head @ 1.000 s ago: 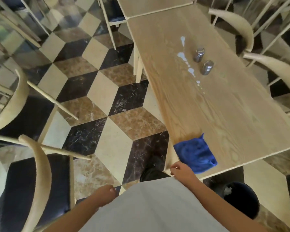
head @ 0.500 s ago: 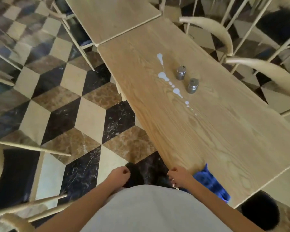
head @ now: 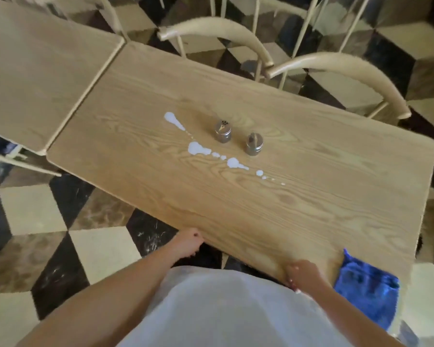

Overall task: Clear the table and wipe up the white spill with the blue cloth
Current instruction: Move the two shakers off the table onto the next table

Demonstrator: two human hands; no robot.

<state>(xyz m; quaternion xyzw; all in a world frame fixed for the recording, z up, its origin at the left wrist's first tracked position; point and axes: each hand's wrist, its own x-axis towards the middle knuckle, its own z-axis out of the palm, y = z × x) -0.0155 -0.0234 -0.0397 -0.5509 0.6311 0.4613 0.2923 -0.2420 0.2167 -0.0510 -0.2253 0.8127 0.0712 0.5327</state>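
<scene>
Both hands sit at the near edge of the wooden table (head: pixel 311 196): the left hand (head: pixel 187 242) loosely curled and empty, the right hand (head: pixel 302 274) bent at the edge, holding nothing, just beside the blue cloth (head: pixel 366 286). Farther in, the white spill (head: pixel 198 149) trails diagonally beside two metal shakers (head: pixel 222 131), upright. Chairs (head: pixel 336 63) flank the far side.

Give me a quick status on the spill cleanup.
Both hands empty: left hand and right hand at table edge. Blue cloth untouched. White spill unwiped; two shakers beside it.
</scene>
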